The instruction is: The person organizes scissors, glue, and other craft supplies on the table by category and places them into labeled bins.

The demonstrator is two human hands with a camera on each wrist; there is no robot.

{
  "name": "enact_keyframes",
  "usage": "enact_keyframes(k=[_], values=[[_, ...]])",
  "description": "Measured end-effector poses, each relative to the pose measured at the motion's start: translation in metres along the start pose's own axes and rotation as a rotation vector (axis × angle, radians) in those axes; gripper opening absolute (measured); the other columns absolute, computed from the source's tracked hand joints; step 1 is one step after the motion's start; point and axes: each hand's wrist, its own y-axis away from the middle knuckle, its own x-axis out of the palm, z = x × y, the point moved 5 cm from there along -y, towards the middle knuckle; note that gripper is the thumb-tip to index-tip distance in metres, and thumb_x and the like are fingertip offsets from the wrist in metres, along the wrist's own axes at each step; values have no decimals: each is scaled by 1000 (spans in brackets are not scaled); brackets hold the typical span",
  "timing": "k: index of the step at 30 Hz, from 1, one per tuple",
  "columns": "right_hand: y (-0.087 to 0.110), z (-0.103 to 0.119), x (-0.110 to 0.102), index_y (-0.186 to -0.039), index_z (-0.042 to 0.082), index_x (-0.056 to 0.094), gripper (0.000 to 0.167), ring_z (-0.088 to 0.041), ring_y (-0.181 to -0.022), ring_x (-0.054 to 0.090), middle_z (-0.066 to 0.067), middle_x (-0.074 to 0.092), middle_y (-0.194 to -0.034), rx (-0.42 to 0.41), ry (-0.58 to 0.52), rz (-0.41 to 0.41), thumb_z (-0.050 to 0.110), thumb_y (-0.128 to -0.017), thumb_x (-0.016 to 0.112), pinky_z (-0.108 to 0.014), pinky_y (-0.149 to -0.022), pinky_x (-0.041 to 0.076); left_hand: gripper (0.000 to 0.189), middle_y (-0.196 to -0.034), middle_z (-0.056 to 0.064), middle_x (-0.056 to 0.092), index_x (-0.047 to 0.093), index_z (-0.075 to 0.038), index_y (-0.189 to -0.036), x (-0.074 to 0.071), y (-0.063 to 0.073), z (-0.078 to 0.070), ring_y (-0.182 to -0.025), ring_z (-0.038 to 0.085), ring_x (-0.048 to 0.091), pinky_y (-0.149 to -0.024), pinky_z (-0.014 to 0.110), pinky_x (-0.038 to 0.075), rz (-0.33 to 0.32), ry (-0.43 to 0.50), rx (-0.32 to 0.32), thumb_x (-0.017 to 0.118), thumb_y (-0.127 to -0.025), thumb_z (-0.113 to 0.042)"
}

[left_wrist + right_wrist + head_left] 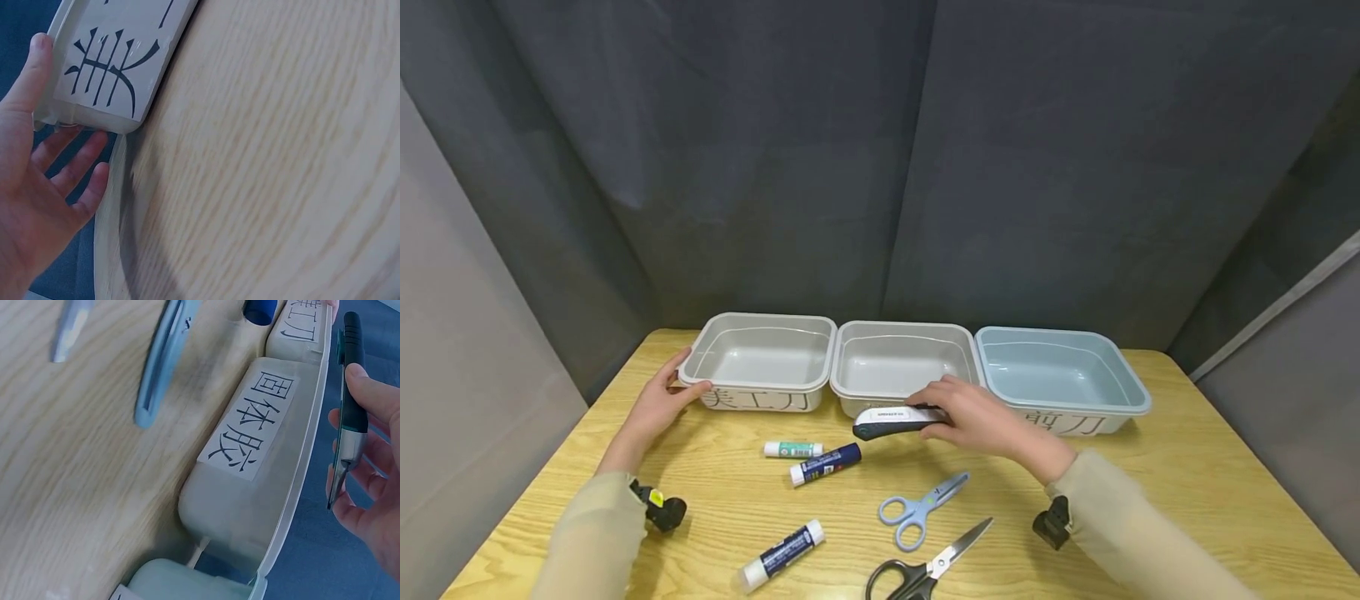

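My right hand (966, 414) grips a utility knife (895, 420) with a white and dark handle, holding it above the front rim of the middle grey bin (850, 389). In the right wrist view the thumb presses on the knife's dark grip (354, 375). At the far left, my left hand (662, 400) holds the front left corner of another grey bin (760, 387), thumb along the front rim and fingers by the end wall. That bin's label (109, 69) carries large black characters.
A blue bin (1060, 400) stands at the right end of the row. On the wooden table lie a small green-white glue stick (793, 450), two blue-white glue sticks, light blue scissors (917, 510) and black-handled scissors (925, 571). A dark curtain (880, 167) hangs behind.
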Motion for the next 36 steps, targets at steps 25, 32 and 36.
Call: enact_keyframes(k=[25, 32, 36], values=[[-54, 10, 18, -115, 14, 62, 37, -14, -90, 53, 0, 64, -105, 97, -48, -117, 28, -80, 69, -32, -77, 44, 87, -145, 23, 26, 8, -21, -148, -3, 1, 3, -118, 38, 40, -94, 50, 32, -8, -8, -4, 59, -83, -49], [-70, 12, 15, -113, 14, 62, 34, -16, -95, 54, -1, 64, -105, 124, -49, -113, 28, -82, 67, -33, -81, 45, 90, -146, 24, 24, 8, -21, -148, -4, 0, 2, -124, 39, 35, -97, 55, 28, -7, -10, -6, 59, -81, -51], [-78, 13, 15, -113, 14, 63, 33, -17, -96, 54, 0, 64, -105, 114, -21, -108, 29, -83, 67, -33, -83, 44, 89, -146, 24, 24, 8, -21, -148, -4, 0, 1, -124, 39, 34, -98, 54, 28, -11, -8, -11, 60, -81, -51]])
